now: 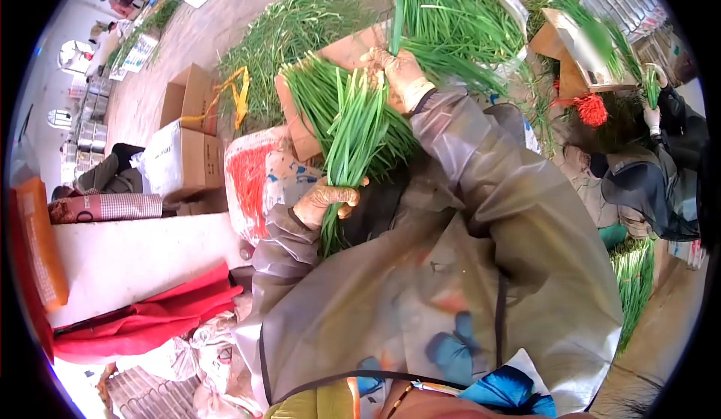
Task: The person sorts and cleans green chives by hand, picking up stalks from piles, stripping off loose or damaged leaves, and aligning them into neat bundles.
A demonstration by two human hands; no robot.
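My left hand (327, 200), in a soiled pale glove, is wrapped round the lower part of a bunch of green chives (357, 130). The bunch stands tilted in front of my grey-brown waterproof smock, its pale cut ends pointing away from me. Farther off, my gloved right hand (402, 77) has its fingers closed on a few chive stalks (396, 28), which stick up past the fingertips. More chives lie beneath the held bunch on a cardboard sheet (300, 130). Right behind my right hand is a large heap of chives (458, 17).
Loose grass-like greens (293, 25) cover the floor ahead. At left stand an open cardboard box (201, 156), yellow straps (240, 92), red strings (248, 182) on a sack and a white tabletop (143, 261). At right, a co-worker's gloved hand (652, 119) holds chives beside red ties (590, 109).
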